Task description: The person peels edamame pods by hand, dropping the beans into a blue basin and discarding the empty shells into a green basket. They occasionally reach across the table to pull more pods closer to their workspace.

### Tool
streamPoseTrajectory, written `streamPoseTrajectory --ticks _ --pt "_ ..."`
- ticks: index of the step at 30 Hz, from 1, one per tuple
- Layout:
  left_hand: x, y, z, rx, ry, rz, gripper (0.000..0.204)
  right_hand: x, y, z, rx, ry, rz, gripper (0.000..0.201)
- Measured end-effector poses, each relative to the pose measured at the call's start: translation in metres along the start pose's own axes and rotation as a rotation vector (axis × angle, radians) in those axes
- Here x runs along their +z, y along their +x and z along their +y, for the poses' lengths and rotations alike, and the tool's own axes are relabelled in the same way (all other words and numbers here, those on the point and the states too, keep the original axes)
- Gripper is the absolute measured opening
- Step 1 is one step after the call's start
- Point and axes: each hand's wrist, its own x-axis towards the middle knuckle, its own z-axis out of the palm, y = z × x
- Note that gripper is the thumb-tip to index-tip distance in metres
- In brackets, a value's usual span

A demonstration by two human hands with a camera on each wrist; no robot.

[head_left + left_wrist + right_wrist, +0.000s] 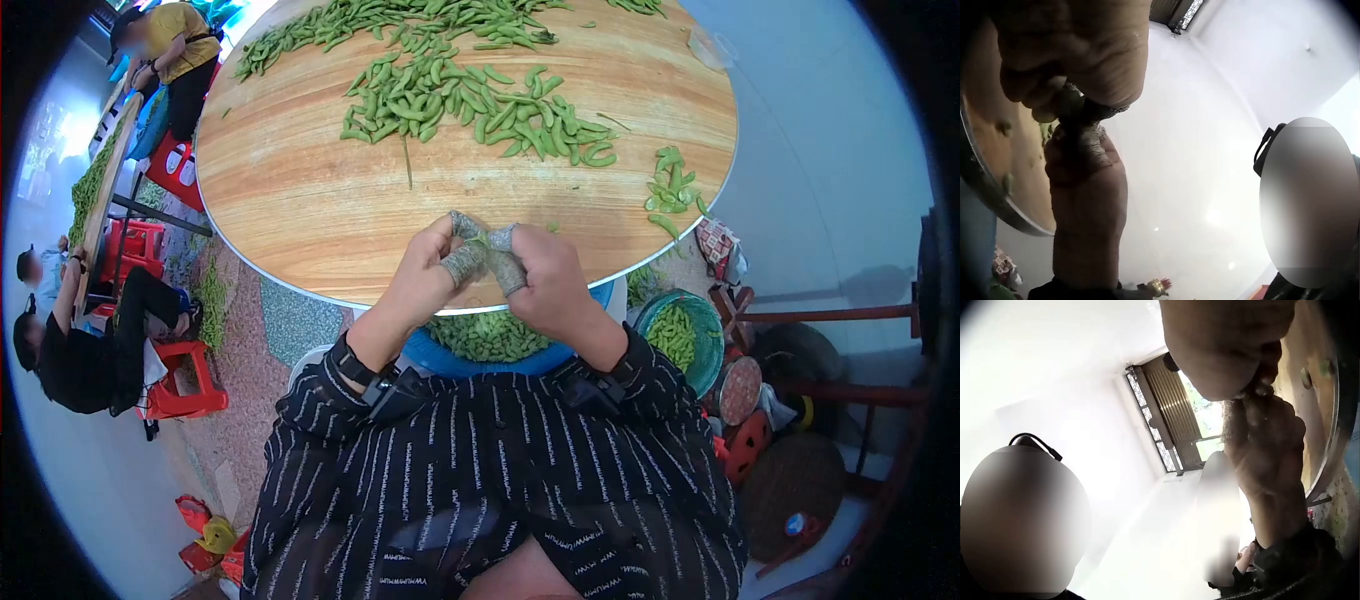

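Observation:
My left hand (422, 275) and right hand (553, 275) meet above the table's near edge, thumbs and fingertips together. Greyish wraps cover the thumbs and forefingers of both. Between the fingertips a bit of green soybean pod (480, 240) shows, pinched from both sides and mostly hidden by the fingers. Both wrist views are dark; there the right hand (1088, 181) and the left hand (1269, 447) appear with curled fingers. Directly below the hands, a blue basin (420, 352) holds shelled green beans (490, 335).
Soybean pods (420, 95) lie heaped across the round wooden table (300, 200). A small group of pale pods (672, 190) lies near its right edge. Right of the basin stands a green basket (712, 345) of pods. People sit at another table on the left, near red stools (185, 385).

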Motion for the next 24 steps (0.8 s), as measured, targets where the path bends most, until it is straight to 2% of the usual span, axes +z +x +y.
streamPoseTrajectory --ticks 2,4,6,7,9,11,12,14,15,17,18,19,21,22,23,24 --pt "0.001 -0.001 0.006 -0.159 -0.194 0.025 0.009 0.003 -0.001 -0.002 -0.048 -0.032 0.003 0.010" --pt "0.001 0.003 0.002 -0.172 -0.278 0.035 0.011 0.005 -0.001 -0.002 -0.097 -0.064 0.005 0.011" --pt "0.001 0.004 -0.003 -0.181 -0.359 0.045 0.013 0.009 0.000 0.000 0.019 0.077 0.022 0.008" --pt "0.001 0.005 -0.005 -0.181 -0.336 0.053 0.014 0.010 0.000 0.001 0.017 0.078 0.022 0.008" --pt "0.002 0.003 -0.006 -0.179 -0.313 0.062 0.015 0.010 -0.001 0.002 0.231 0.302 -0.041 0.006" --pt "0.004 0.000 -0.007 -0.108 -0.075 0.081 0.020 0.010 -0.003 0.002 0.289 0.406 0.010 0.008" --pt "0.005 -0.005 -0.008 -0.103 -0.073 0.082 0.020 0.010 -0.003 0.002 0.344 0.512 0.059 0.010" --pt "0.005 -0.014 -0.012 0.177 0.274 -0.013 0.021 -0.004 -0.007 0.015 0.339 0.465 0.048 0.012" --pt "0.001 -0.014 -0.008 0.181 0.277 -0.011 0.021 -0.015 -0.010 0.024 0.340 0.418 0.038 0.013" --pt "-0.007 -0.017 0.004 0.496 0.860 -0.300 0.024 -0.048 -0.013 0.041 0.426 0.119 -0.050 0.014" --pt "-0.001 -0.021 0.014 0.699 0.946 -0.177 0.023 -0.063 -0.015 0.045 0.443 -0.137 -0.037 0.015" --pt "-0.003 -0.019 0.021 0.702 0.948 -0.173 0.023 -0.075 -0.015 0.047 0.454 -0.394 -0.023 0.015" --pt "-0.013 -0.005 0.033 0.779 0.870 -0.235 0.012 -0.093 -0.017 0.053 0.483 -0.468 0.002 0.015" --pt "-0.017 0.004 0.036 0.781 0.872 -0.233 0.012 -0.097 -0.019 0.054 0.521 -0.542 0.025 0.014" --pt "-0.020 0.015 0.038 0.564 0.876 -0.082 0.013 -0.093 -0.018 0.052 0.520 -0.541 0.026 0.014" --pt "-0.024 0.028 0.040 0.348 0.873 0.066 0.014 -0.085 -0.016 0.047 0.438 -0.368 0.088 0.015"
